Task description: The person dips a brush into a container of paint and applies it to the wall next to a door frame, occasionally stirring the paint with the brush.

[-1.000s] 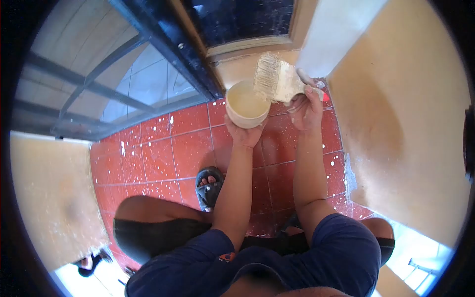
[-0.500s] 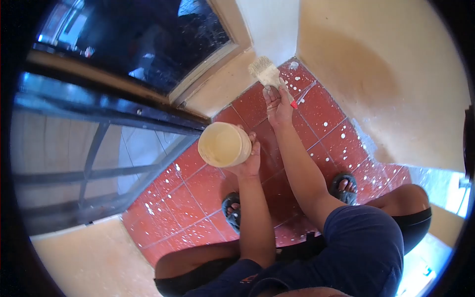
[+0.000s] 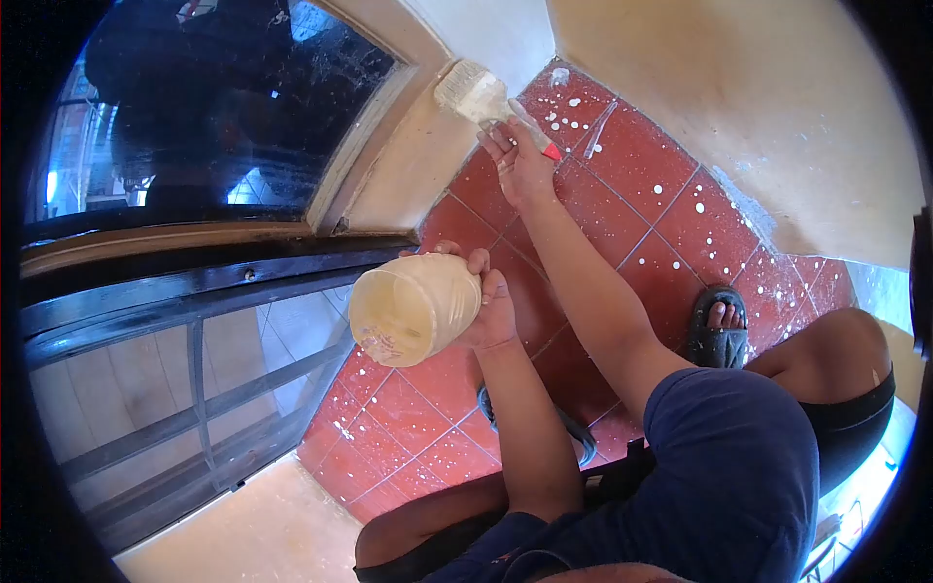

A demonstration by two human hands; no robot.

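Observation:
Wrapped round a cream plastic tub [image 3: 450, 290] is my left hand [image 3: 491, 309], with the tub tipped so its mouth faces left and toward me. Cream residue coats its inside, with darker specks low on the wall. Farther forward, my right hand [image 3: 525, 167] grips a paintbrush [image 3: 474, 92] by its handle, whose tip is red. Thick pale paint covers the bristles, which overlap the edge of the cream wall strip [image 3: 413, 160] beside the window frame in this view.
Red floor tiles [image 3: 612, 209] carry many white paint spots. To the left stand a dark-framed barred door [image 3: 194, 364] and a dark glass pane [image 3: 224, 107]. A patchy cream wall [image 3: 739, 107] rises on the right. My sandalled foot [image 3: 719, 330] is on the tiles.
The brush has moved left and up, onto the wall strip by the window frame. The tub has shifted left and tipped further. The view has turned and my feet appear shifted.

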